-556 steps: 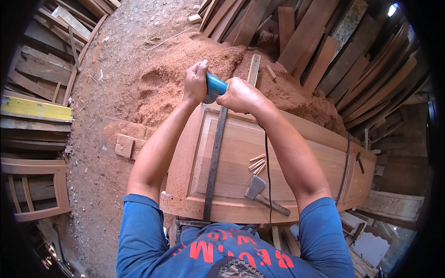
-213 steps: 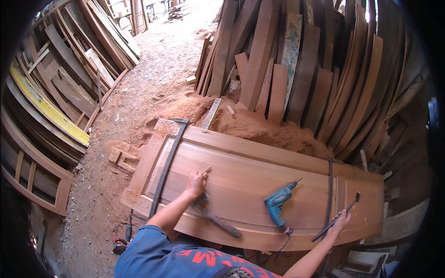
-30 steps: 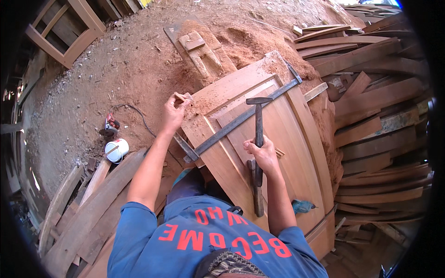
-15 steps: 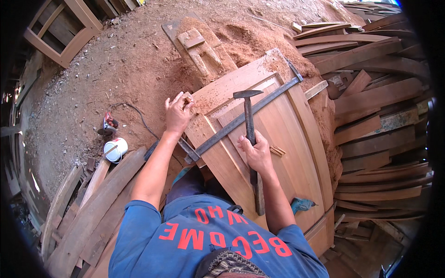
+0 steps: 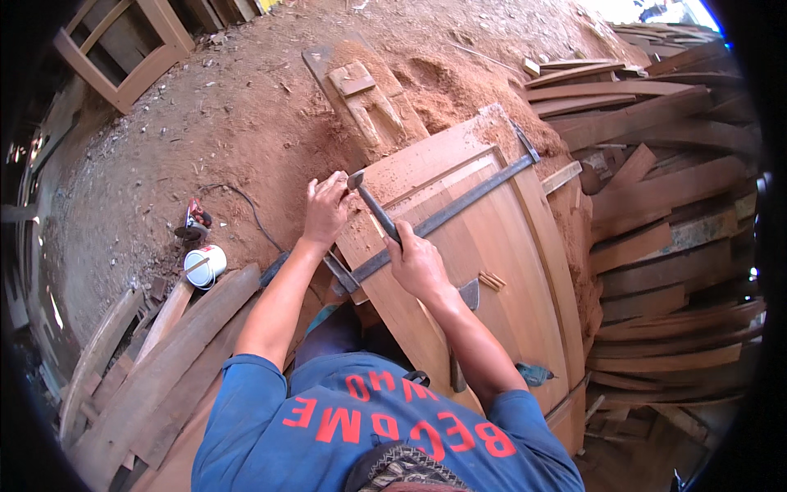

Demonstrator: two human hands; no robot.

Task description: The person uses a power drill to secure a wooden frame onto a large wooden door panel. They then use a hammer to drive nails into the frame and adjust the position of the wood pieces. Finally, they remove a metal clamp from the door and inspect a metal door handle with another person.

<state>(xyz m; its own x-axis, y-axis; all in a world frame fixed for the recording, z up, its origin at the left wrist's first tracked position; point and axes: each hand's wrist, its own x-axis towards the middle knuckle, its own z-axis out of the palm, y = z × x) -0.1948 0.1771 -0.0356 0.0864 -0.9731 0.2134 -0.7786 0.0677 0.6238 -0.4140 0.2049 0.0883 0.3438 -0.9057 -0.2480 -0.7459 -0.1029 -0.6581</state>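
Note:
My right hand (image 5: pixel 420 264) is closed around the handle of a hammer (image 5: pixel 377 211), whose dark head reaches the panel's upper left edge, right by the fingers of my left hand (image 5: pixel 325 211). My left fingers are pinched together at that edge on a small piece of wood, mostly hidden by fingers and hammer head. Beneath lies a wooden door panel (image 5: pixel 508 246) with a curved side. A long metal bar clamp (image 5: pixel 467 194) crosses it. Several thin wooden pegs (image 5: pixel 492 280) rest on the panel near a flat grey tool head (image 5: pixel 469 293), partly covered by my right forearm.
A teal power drill (image 5: pixel 533 375) lies on the panel's right part. Left on the ground are a white bucket (image 5: pixel 205 266) and a red corded grinder (image 5: pixel 195 220). Planks (image 5: pixel 180 353) lie at left, stacked boards (image 5: pixel 664 189) at right. Sawdust covers a board (image 5: pixel 361 98) ahead.
My right hand has swung the hammer left and down, from upright over the panel to beside my left fingers. The flat grey tool head has come into view. My left hand stays near the corner.

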